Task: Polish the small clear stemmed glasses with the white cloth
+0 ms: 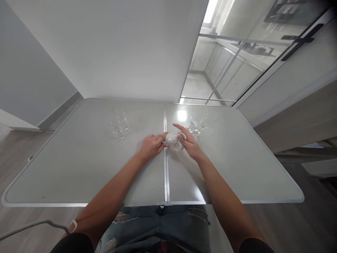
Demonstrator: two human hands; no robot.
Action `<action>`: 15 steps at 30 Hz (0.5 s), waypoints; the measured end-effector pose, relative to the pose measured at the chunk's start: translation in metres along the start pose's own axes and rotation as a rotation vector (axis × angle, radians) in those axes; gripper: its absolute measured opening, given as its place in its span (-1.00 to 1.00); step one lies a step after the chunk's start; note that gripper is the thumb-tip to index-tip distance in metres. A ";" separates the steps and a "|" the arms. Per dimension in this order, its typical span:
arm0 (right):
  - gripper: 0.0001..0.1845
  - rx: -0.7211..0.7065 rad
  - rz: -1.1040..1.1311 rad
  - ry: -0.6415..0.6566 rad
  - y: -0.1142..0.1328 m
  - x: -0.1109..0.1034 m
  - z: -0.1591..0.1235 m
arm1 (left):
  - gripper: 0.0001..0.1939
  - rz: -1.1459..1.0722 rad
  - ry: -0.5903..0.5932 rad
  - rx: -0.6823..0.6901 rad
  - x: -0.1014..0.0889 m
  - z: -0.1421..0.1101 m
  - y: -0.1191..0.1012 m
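Observation:
A crumpled white cloth (175, 141) is bunched up just above the table, right of its middle seam. My right hand (191, 144) is closed on the cloth from the right, thumb pressed on it and index finger stretched out. On the other side, my left hand (154, 144) pinches the left end of the bundle, where a bit of clear glass seems to show; the cloth hides most of it. Beyond my right hand lie clear stemmed glasses (199, 133), partly covered by the fingers. Several more clear glasses (121, 128) stand grouped to the left.
The glossy pale table (86, 168) has a metal edge and a metal seam (165, 175) down its middle. A white wall (126, 52) borders its far side, with a glazed sliding door (223, 70) at the right. A cable (34, 223) runs by my left arm.

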State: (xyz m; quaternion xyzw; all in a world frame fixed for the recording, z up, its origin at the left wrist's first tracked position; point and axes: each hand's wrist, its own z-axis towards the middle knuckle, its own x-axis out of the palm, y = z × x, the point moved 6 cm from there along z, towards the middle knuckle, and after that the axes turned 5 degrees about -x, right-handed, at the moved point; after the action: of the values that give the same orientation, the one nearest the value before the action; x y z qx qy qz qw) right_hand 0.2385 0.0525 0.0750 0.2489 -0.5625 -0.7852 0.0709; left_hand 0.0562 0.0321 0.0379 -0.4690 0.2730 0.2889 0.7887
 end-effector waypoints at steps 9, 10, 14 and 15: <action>-0.51 -0.250 -0.319 0.188 0.003 -0.008 -0.005 | -0.56 0.005 0.153 -0.042 0.008 -0.011 -0.009; -0.52 -0.304 -0.349 0.173 0.003 -0.008 -0.005 | -0.56 0.006 0.144 -0.048 0.008 -0.011 -0.009; -0.50 -0.458 -0.439 0.125 0.005 -0.004 -0.007 | -0.50 0.005 0.054 -0.044 0.009 -0.011 -0.008; -0.49 -0.438 -0.436 0.094 0.004 -0.004 -0.007 | -0.48 0.008 0.027 -0.037 0.010 -0.010 -0.007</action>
State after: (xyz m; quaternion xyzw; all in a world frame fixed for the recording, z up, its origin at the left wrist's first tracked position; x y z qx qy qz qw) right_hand 0.2444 0.0471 0.0785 0.3785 -0.3093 -0.8721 -0.0215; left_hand 0.0665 0.0217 0.0310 -0.4865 0.2801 0.2906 0.7749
